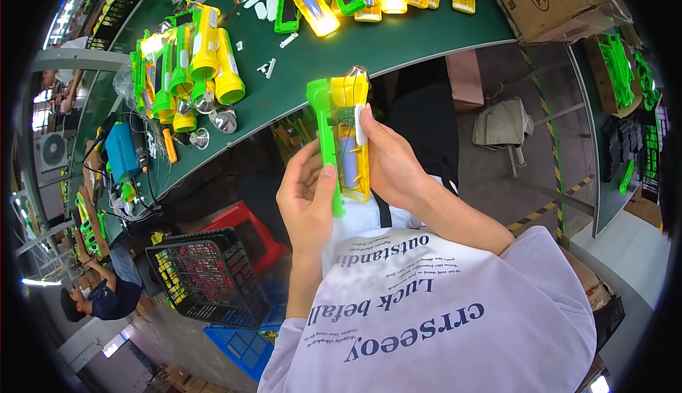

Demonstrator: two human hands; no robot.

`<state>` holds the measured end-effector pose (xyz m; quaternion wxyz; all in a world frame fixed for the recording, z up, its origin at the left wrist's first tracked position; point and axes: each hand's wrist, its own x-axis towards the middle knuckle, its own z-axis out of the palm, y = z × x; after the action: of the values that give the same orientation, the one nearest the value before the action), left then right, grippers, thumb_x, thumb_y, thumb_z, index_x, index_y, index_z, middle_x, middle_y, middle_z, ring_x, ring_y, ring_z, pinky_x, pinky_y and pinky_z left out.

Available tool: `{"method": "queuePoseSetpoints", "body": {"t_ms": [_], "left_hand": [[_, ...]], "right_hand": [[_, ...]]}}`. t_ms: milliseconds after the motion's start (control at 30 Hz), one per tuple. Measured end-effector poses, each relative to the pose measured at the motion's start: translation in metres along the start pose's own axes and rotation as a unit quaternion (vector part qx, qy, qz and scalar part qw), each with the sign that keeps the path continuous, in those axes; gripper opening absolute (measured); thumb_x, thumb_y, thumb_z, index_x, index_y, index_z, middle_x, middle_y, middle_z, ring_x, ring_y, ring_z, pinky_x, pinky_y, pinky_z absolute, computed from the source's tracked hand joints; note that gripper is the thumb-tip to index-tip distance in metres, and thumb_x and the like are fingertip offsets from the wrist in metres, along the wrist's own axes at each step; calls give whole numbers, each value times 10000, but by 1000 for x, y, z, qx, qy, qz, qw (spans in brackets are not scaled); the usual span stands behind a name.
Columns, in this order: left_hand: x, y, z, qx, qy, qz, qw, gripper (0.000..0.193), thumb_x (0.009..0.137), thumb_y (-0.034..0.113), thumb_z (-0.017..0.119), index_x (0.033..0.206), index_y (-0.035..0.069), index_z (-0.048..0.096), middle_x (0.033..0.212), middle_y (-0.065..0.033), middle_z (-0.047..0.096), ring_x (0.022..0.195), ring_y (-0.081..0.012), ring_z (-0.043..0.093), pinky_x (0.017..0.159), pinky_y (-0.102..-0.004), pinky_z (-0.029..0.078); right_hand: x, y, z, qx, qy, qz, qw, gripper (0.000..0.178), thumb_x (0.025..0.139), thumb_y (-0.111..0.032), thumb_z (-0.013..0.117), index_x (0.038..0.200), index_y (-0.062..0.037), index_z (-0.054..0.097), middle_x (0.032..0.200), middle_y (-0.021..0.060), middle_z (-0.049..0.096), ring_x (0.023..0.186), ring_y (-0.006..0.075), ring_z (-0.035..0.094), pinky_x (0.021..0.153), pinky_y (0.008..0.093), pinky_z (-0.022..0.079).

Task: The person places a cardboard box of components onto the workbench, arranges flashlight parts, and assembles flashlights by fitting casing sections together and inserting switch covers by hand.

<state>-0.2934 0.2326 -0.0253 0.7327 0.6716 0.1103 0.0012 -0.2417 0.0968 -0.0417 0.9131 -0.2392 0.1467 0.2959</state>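
Observation:
My left hand (307,190) is closed on a green flashlight shell half (324,127), its thumb on the lower edge. Right beside it, my right hand (395,160) grips a yellow flashlight shell half (349,93), with the thumb near a white plastic strip (359,124) on its side. Inside the yellow half lie a blue-grey cylindrical battery (349,160) and a small green circuit board (345,116). A reflector (358,73) with wires shows at the top end. The two halves stand side by side, edges close together; whether they touch I cannot tell.
On the green bench (426,45) are piled yellow and green flashlights (202,56), open shells (312,6) with batteries, and white plastic bits (268,68). A cardboard box (547,2) stands far right. Black crate (206,272), red stool (249,230) and a seated person (110,290) are at left.

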Motion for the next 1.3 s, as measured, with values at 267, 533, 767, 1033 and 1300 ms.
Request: {"method": "queuePoseSetpoints", "body": {"t_ms": [267, 533, 767, 1033, 1300], "left_hand": [[-1, -5, 6, 34, 2, 22, 999, 426, 895, 22, 633, 1295, -61, 512, 1155, -171, 654, 994, -179, 653, 848, -278, 519], [-3, -4, 16, 162, 25, 112, 980, 473, 815, -22, 684, 1269, -54, 556, 1162, -204, 654, 948, -201, 678, 787, -286, 544], [-5, -3, 20, 185, 32, 101, 977, 492, 792, -45, 685, 1268, -63, 560, 1105, -205, 670, 943, -195, 688, 755, -280, 558], [-3, -8, 21, 160, 64, 114, 978, 496, 778, -31, 707, 1256, -61, 576, 1062, -178, 677, 871, -182, 687, 715, -279, 548], [-7, -12, 19, 279, 76, 223, 931, 493, 742, 11, 740, 1216, -38, 613, 1037, -171, 673, 867, -244, 682, 734, -319, 546]], "right_hand": [[1, 2, -2, -58, -24, -43, 997, 458, 1053, -400, 340, 1344, -63, 447, 1217, 106, 591, 1088, 195, 586, 964, 384, 478], [0, 3, -2, -53, -27, -33, 998, 404, 1057, -378, 362, 1293, -66, 461, 1149, 59, 587, 1019, 118, 576, 899, 293, 482], [-3, 3, 2, -65, 6, -51, 997, 391, 1049, -382, 401, 1264, -64, 476, 1058, 18, 561, 970, 78, 530, 845, 261, 463], [-5, 2, 5, -91, -7, -58, 994, 402, 1046, -392, 408, 1253, -59, 499, 1035, 12, 556, 953, 71, 518, 834, 251, 456], [-3, 6, -2, -36, -36, -49, 998, 408, 1043, -373, 423, 1289, -55, 494, 1064, 8, 563, 984, 89, 517, 892, 273, 434]]}}
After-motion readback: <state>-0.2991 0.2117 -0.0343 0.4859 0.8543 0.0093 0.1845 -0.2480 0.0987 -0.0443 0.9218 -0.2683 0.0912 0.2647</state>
